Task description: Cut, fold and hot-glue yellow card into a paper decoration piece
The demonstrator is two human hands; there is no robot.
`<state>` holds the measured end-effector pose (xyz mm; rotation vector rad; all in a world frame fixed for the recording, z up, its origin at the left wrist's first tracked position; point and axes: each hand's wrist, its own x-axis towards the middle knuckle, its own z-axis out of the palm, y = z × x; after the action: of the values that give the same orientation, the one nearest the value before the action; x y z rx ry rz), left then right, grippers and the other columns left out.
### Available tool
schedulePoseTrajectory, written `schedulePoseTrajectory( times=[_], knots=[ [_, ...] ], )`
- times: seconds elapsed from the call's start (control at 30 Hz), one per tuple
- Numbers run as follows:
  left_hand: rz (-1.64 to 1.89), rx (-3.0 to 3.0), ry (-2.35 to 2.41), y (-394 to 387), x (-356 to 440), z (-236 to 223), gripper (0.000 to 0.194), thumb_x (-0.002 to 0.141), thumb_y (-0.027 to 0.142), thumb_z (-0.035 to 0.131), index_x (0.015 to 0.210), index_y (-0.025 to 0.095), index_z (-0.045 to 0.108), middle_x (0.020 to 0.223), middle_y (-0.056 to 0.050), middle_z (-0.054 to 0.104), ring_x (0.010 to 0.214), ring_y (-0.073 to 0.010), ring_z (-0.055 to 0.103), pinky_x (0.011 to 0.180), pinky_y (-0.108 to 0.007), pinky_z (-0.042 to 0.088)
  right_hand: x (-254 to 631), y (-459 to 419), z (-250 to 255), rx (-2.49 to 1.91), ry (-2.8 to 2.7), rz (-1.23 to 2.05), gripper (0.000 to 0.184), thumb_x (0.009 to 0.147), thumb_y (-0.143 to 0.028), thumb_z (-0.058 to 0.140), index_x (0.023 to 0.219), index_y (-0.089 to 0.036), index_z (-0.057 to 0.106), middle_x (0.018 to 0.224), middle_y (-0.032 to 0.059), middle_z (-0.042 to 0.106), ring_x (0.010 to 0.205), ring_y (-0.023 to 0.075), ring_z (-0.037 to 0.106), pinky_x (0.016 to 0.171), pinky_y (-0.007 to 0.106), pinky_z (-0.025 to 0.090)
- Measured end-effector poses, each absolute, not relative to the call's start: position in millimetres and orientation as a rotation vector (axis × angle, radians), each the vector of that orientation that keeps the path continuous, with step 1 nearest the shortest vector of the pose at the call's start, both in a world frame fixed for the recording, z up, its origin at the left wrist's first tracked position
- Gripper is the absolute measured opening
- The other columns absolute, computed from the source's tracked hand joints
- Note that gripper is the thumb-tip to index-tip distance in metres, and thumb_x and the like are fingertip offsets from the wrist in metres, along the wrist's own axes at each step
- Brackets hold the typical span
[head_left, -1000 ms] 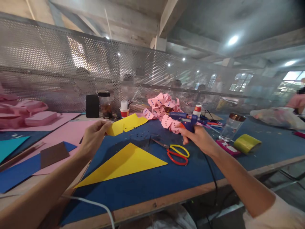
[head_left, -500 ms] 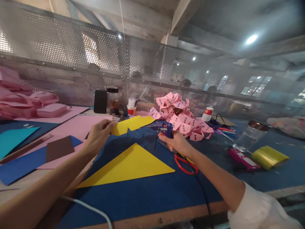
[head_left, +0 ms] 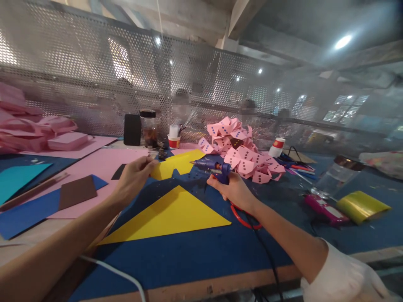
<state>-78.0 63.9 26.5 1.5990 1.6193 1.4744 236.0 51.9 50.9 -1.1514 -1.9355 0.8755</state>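
My left hand (head_left: 138, 174) pinches the left end of a notched yellow sheet piece (head_left: 181, 162), raised above the blue work surface. In my right hand (head_left: 231, 186) is a blue hot glue gun (head_left: 212, 165), its nozzle pointing left at the right part of the yellow piece; whether the tip touches it I cannot tell. A large yellow triangle (head_left: 173, 216) lies flat between my forearms. Red-handled scissors (head_left: 242, 218) rest beneath my right wrist, partly hidden by it.
Behind the glue gun is a heap of pink dotted pieces (head_left: 242, 153). A dark-lidded jar (head_left: 148, 130) and a paper cup (head_left: 174, 141) stand at the back. To the right are a clear jar (head_left: 338, 178) and a rolled yellow sheet (head_left: 362, 206). A black cord (head_left: 269, 260) crosses the front edge.
The yellow piece has tilted, showing more of its face and notch. The glue gun's nozzle has come nearer to it, now over its right part. The view has shifted slightly.
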Motion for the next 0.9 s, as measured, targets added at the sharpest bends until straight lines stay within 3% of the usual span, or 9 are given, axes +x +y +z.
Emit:
schedulePoseTrajectory(
  times=[0.2,0.5,0.9],
  knots=[
    [1.427,1.651,1.579,54,-66,33,0.036,0.085,0.056,0.061,0.083,0.020,0.066,0.073,-0.001,0.063,0.071,-0.0188,0.057,0.063,-0.027,0.044,231,44,50,-1.084,-1.970,0.725,0.032,0.089,-0.051,0.067,0.088,-0.020,0.069,0.067,-0.0010,0.062,0.049,0.0119,0.052,0.049,0.024,0.043],
    [1.415,1.651,1.596,47,-58,43,0.040,0.082,0.059,0.063,0.084,0.019,0.067,0.071,0.000,0.063,0.067,-0.0171,0.055,0.061,-0.026,0.041,230,44,45,-1.003,-1.979,0.677,0.028,0.090,-0.048,0.067,0.092,-0.020,0.070,0.081,0.0020,0.071,0.074,0.0189,0.064,0.068,0.029,0.049],
    [1.412,1.660,1.542,45,-56,44,0.041,0.081,0.059,0.063,0.084,0.019,0.067,0.071,-0.001,0.062,0.068,-0.0175,0.054,0.062,-0.028,0.040,231,47,39,-1.020,-2.030,0.557,0.025,0.092,-0.046,0.067,0.098,-0.022,0.069,0.085,0.0025,0.071,0.071,0.0195,0.062,0.069,0.030,0.048]
  ],
)
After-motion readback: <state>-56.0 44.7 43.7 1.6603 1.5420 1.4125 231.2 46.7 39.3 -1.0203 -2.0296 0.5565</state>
